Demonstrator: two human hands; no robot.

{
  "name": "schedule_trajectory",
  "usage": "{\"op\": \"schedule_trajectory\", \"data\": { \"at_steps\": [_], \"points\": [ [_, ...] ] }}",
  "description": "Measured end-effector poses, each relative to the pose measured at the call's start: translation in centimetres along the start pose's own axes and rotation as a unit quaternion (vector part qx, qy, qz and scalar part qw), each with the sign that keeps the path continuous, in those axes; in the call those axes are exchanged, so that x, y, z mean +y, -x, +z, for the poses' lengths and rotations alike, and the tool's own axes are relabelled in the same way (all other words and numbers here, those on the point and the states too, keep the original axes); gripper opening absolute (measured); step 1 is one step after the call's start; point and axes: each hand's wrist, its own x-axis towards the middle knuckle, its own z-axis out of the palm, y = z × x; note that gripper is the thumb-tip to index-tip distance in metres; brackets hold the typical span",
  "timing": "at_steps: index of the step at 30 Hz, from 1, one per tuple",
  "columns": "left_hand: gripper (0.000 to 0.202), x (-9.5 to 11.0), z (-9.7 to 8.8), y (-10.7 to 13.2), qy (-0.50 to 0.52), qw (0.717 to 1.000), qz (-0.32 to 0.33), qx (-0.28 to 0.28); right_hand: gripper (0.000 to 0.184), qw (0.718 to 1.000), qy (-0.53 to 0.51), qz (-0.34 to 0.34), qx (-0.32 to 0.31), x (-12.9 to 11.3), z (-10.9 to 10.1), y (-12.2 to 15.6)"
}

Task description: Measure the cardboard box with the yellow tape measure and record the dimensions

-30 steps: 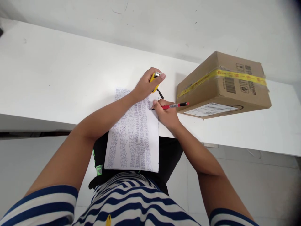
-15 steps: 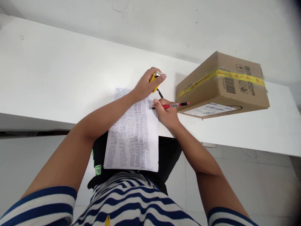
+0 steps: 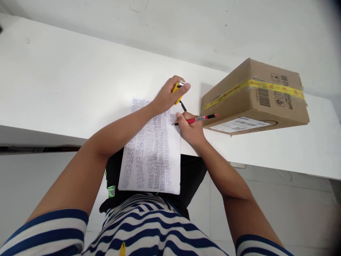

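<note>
Progress: the white rectangular paper sheet (image 3: pixel 149 156) lies partly on the smooth white tabletop (image 3: pixel 66 78), extending past its near edge over dark fabric trousers (image 3: pixel 194 172). Dense bluish handwriting in columns covers most of its visible face; a strip along the right edge appears bare. The amount remaining cannot be determined, the far part being covered by the left arm.

Hands: the right hand (image 3: pixel 193 132) pinches a slim red-and-black pen (image 3: pixel 202 118), dark tip at the sheet's far right; contact cannot be confirmed. The left hand (image 3: pixel 167 96) is curled around a rounded yellow object with a shiny silver end (image 3: pixel 178 98). A thin black stick-like piece (image 3: pixel 183 106) shows between the hands.

Right: a brown corrugated-cardboard box (image 3: pixel 237 106), crossed by glossy yellow printed tape (image 3: pixel 237 89), bears a white paper label (image 3: pixel 237 124).
</note>
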Motion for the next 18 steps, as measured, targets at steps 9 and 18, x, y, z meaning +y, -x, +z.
{"op": "schedule_trajectory", "data": {
  "at_steps": [9,18],
  "points": [
    [0.027,-0.6,-0.1,-0.3,0.003,1.0,0.011,0.002,0.055,1.0,0.004,-0.007,0.014,0.4,-0.1,0.0],
    [0.036,-1.6,-0.8,-0.9,-0.086,0.985,0.089,0.123,0.035,0.976,0.166,-0.135,0.044,2.0,1.0,-1.4]
  ]
}}
